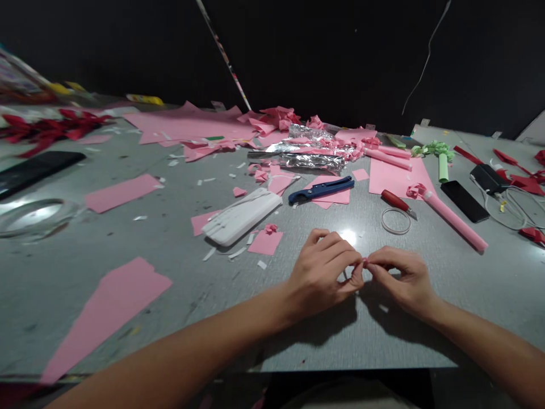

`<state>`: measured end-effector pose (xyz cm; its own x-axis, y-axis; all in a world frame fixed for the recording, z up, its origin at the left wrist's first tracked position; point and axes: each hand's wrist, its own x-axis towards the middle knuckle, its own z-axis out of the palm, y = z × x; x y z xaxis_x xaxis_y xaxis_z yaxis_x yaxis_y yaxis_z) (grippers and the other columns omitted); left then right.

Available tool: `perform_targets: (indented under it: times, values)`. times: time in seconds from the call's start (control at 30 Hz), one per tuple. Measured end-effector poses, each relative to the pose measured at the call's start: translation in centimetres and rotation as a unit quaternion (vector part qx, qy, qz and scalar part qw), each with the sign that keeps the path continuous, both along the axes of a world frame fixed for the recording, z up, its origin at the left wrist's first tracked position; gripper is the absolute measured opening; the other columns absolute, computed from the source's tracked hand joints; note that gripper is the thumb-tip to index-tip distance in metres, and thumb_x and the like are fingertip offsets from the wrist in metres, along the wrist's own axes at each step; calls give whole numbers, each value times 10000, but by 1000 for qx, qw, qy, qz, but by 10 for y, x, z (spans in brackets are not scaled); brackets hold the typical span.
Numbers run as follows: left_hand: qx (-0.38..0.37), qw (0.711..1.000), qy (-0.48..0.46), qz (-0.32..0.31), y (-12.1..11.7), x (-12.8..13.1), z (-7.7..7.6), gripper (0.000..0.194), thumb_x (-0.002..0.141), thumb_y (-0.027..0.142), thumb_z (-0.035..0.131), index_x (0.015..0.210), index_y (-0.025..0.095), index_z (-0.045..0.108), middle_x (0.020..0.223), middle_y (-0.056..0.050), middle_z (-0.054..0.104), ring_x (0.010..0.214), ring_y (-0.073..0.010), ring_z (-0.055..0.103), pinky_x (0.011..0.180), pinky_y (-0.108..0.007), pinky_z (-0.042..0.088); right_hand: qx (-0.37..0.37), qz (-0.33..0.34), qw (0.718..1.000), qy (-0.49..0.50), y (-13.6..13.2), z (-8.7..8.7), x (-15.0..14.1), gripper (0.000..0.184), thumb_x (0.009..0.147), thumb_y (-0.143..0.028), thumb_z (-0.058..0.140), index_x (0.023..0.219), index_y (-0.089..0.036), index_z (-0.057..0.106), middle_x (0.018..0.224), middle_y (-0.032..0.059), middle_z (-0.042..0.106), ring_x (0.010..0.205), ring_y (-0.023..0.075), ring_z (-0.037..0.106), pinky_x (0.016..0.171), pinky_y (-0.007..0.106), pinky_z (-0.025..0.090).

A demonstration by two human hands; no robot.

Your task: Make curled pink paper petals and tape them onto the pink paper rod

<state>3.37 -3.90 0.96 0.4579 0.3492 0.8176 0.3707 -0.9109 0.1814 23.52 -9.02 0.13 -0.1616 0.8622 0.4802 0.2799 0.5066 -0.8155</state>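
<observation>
My left hand (326, 270) and my right hand (402, 278) meet over the near part of the table, fingertips pinched together. Between them is a small piece of pink paper (365, 262), mostly hidden by the fingers. Left of my left hand lies a pink paper square (266, 243) with a small crumpled pink paper piece (271, 228) at its top edge. A red-handled knife (398, 203) and a thin ring (395, 221) rest beyond my right hand. Farther right is a rolled pink paper tube (455, 221) with a ruffled end.
A white packet (242, 217) and a blue cutter-like tool (321, 189) lie ahead. Pink sheets (187, 125) and shiny foil wrap (313, 162) spread along the back. A phone (464, 201) and black charger (489, 179) with cable are right. A dark wall (319, 57) stands behind.
</observation>
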Motion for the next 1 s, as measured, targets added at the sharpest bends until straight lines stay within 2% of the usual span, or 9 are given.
perform_targets:
  times: [0.2,0.37,0.47,0.57,0.7,0.8,0.87,0.9,1.0]
  values:
    - [-13,1000,-19,13,6,-4,3,163,925,62,648,860,206,605,720,40,678,672,-164,611,749,-363,421,-76,-19,994,80,4,3,8,112,999,-214,733,973,-214,842,841,27,782,616,131,685,557,230,564]
    - [-40,998,-27,35,17,-7,2,171,914,68,634,820,204,593,738,21,681,693,-170,612,734,-351,427,-118,-71,971,198,18,-2,24,68,963,-272,786,915,-233,815,807,14,762,577,131,652,535,246,558]
    - [-96,994,-40,37,25,-10,-1,135,910,93,612,827,199,602,738,17,659,690,-166,610,712,-327,450,-127,-90,958,242,27,-7,34,64,954,-303,787,924,-246,788,843,20,764,581,141,643,519,265,556]
    - [-198,979,-49,12,31,-14,-7,113,886,103,556,841,190,612,747,8,657,672,-158,613,676,-297,471,-136,-102,955,245,33,-11,42,85,969,-327,751,946,-246,749,872,35,758,576,153,638,498,284,553]
    - [-309,950,-23,-31,38,-17,-15,177,805,86,483,709,192,587,638,14,605,585,-146,539,602,-282,393,-98,-130,957,239,33,-8,44,84,989,-317,733,962,-240,752,866,32,745,566,148,623,497,288,549]
    - [-337,940,-9,-57,39,-14,-17,212,793,90,464,652,195,582,579,6,584,549,-147,538,565,-279,390,6,-151,977,148,25,0,40,88,1030,-237,695,1017,-256,780,882,20,737,598,151,630,542,301,559]
    - [-401,910,-28,-96,38,-10,-17,256,892,135,479,731,193,670,616,-22,647,562,-161,583,551,-283,432,114,-129,985,35,17,6,36,181,1022,-143,667,1075,-264,791,937,36,760,716,184,702,636,329,602]
    - [-452,882,-47,-123,37,-8,-17,277,960,192,496,792,188,717,652,-46,685,574,-170,601,549,-290,452,168,-101,980,-25,14,8,34,235,1003,-96,660,1110,-261,790,974,49,777,783,200,736,679,336,619]
    - [-600,771,-115,-178,35,-2,-17,353,1039,428,605,918,162,802,694,-88,719,579,-176,594,549,-306,458,277,-3,948,-158,7,11,30,349,942,-10,656,1199,-221,762,1057,91,815,869,214,793,700,308,632]
